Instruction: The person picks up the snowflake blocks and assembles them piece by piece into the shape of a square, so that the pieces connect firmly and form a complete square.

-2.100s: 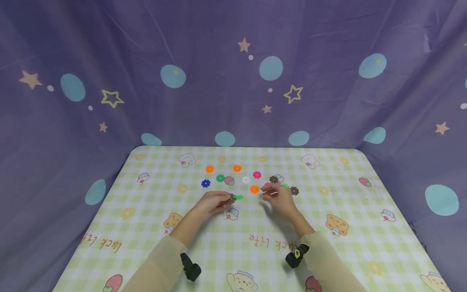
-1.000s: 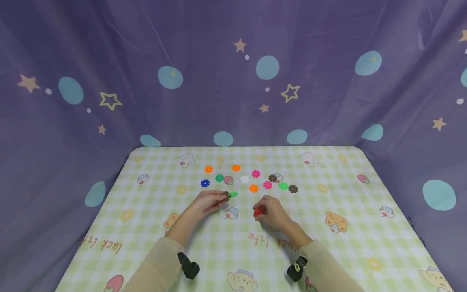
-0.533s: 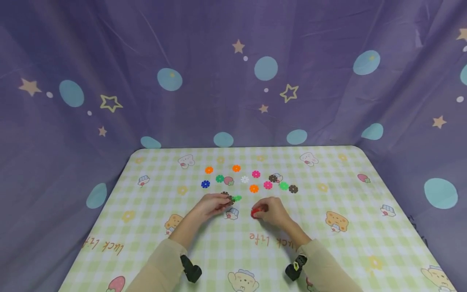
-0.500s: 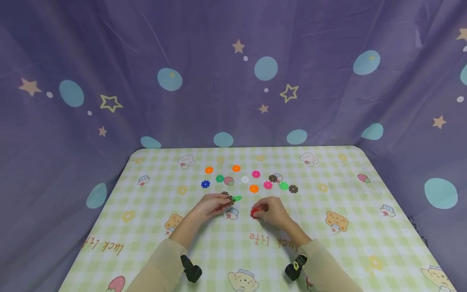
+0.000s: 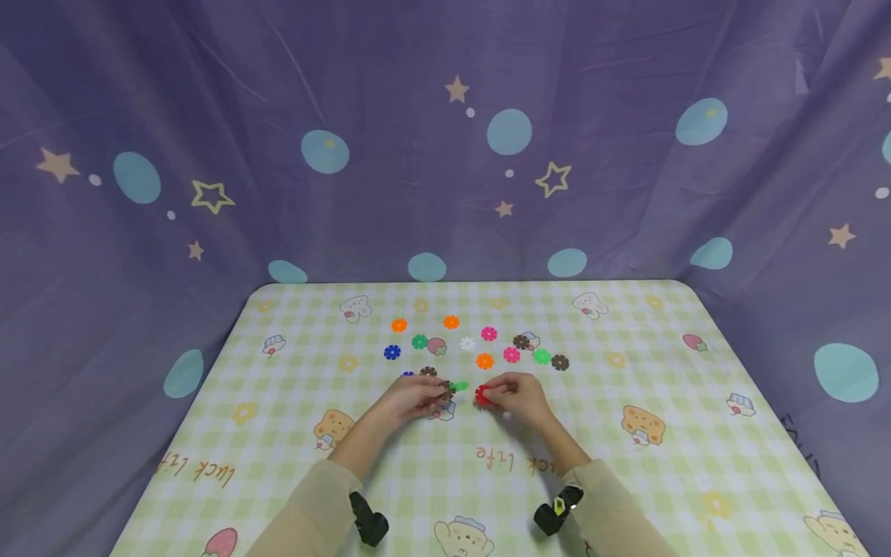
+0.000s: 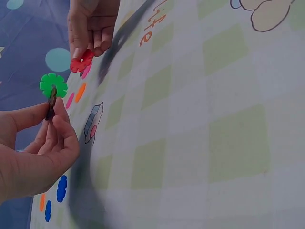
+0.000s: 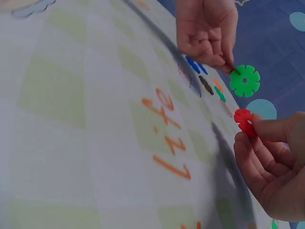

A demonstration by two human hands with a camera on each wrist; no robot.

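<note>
place: curtained booth, room type unclear | purple starry drape [image 5: 390, 216] on three sides | checked tablecloth [image 5: 397, 487]

The bare left hand [image 5: 412, 398] and bare right hand [image 5: 520, 397] pinch near each other, beige-sleeved forearms [image 5: 309, 503] slanting inward from near left and right.

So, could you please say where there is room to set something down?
The tablecloth is free between the left sleeve and right sleeve, right of the rightmost brown disc, and left of the leftmost blue disc. It is crowded beyond the left hand and right hand, where loose discs lie.
</note>
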